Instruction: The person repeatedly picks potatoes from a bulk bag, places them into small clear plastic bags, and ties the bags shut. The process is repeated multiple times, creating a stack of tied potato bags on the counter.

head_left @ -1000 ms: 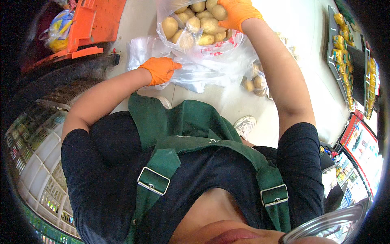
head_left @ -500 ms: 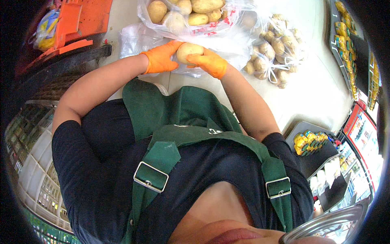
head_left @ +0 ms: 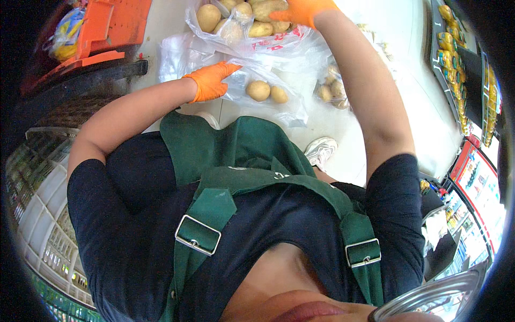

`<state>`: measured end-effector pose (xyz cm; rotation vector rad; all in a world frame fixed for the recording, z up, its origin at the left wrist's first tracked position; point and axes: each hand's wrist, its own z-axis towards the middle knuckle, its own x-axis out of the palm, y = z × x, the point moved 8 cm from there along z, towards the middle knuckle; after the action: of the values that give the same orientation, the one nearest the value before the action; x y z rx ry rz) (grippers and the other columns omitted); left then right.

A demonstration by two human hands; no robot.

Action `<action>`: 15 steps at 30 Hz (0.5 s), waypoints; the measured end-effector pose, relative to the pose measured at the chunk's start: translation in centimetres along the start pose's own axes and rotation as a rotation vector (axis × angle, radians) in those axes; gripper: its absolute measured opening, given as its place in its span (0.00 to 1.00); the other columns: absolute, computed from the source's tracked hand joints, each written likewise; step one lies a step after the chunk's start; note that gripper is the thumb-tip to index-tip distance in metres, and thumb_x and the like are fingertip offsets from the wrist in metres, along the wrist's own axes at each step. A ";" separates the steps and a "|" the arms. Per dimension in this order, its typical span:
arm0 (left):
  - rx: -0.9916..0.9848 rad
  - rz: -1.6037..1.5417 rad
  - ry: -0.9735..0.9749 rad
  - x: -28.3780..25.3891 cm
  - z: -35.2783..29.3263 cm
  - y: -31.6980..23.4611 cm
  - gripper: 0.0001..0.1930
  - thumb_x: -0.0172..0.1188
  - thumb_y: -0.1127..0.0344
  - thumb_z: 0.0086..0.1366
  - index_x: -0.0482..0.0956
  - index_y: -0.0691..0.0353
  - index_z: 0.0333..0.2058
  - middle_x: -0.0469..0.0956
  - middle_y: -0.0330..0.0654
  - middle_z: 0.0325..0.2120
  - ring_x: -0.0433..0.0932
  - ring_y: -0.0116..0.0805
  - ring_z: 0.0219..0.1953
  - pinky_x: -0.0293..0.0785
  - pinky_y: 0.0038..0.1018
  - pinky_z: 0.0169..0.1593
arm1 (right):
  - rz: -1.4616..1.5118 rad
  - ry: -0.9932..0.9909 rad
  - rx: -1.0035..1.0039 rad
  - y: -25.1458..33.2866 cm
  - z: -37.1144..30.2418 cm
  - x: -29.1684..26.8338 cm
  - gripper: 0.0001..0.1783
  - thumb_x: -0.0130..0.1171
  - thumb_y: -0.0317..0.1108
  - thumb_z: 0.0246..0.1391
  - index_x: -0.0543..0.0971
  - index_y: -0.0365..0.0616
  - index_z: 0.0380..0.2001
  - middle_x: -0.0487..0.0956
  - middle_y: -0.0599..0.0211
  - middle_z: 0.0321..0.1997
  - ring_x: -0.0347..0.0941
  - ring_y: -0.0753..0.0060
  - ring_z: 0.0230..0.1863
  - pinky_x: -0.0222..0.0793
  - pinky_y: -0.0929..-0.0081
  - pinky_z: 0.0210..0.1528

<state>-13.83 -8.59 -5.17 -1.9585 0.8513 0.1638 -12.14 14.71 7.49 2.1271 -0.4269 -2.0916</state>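
My right hand (head_left: 307, 12), in an orange glove, reaches over a large open plastic bag (head_left: 214, 40) of potatoes. Its fingers are apart, one touching a long potato (head_left: 265, 9); the top edge of the picture cuts off part of the hand. My left hand (head_left: 210, 82), also gloved in orange, is at the left edge of a smaller clear plastic bag (head_left: 289, 110), fingers spread with one pointing right. In or on that bag rest a round potato (head_left: 258, 90) and a smaller potato (head_left: 279, 95).
Knotted bags of potatoes (head_left: 333, 88) lie to the right, partly behind my right forearm. An orange crate (head_left: 120, 27) stands at the far left beside a black bar (head_left: 107, 72). Shelves of yellow packs (head_left: 453, 64) line the right side. My shoe (head_left: 322, 150) is on the pale floor.
My right hand has let go of the potato, which now lies at the smaller bag, and has moved up and right to the large bag. My left hand has stayed nearly in place.
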 end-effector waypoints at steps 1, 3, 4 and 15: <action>0.010 -0.002 -0.006 -0.1 -0.1 -0.2 0.37 0.50 0.72 0.61 0.59 0.56 0.71 0.61 0.57 0.68 0.61 0.55 0.70 0.57 0.36 0.73 | -0.102 0.138 0.097 -1.9 1.3 1.8 0.40 0.78 0.53 0.29 0.80 0.53 0.51 0.80 0.49 0.48 0.76 0.43 0.50 0.73 0.53 0.54; -0.002 -0.010 0.007 -0.1 -0.6 -0.3 0.36 0.50 0.71 0.62 0.59 0.56 0.71 0.61 0.57 0.68 0.61 0.54 0.70 0.57 0.36 0.73 | -0.084 0.157 0.000 -2.8 2.7 3.2 0.41 0.78 0.54 0.27 0.81 0.53 0.50 0.80 0.50 0.47 0.76 0.44 0.50 0.72 0.53 0.53; -0.022 -0.018 0.024 -0.1 -0.7 -0.2 0.36 0.50 0.70 0.62 0.59 0.56 0.71 0.61 0.57 0.68 0.61 0.54 0.70 0.57 0.36 0.73 | -0.075 0.170 -0.052 -2.8 3.0 3.7 0.41 0.79 0.55 0.26 0.81 0.53 0.49 0.80 0.50 0.47 0.76 0.44 0.50 0.72 0.52 0.52; -0.009 0.034 -0.050 -0.8 -1.0 0.5 0.32 0.50 0.65 0.65 0.64 0.58 0.69 0.62 0.56 0.68 0.60 0.52 0.71 0.57 0.35 0.73 | 0.507 -0.210 0.014 1.0 -8.0 1.5 0.23 0.64 0.46 0.59 0.81 0.45 0.54 0.79 0.62 0.53 0.75 0.64 0.55 0.71 0.66 0.58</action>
<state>-14.94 -9.19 -4.65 -1.9411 0.8528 0.2355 -4.30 12.44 6.63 1.5839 -0.8978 -2.0031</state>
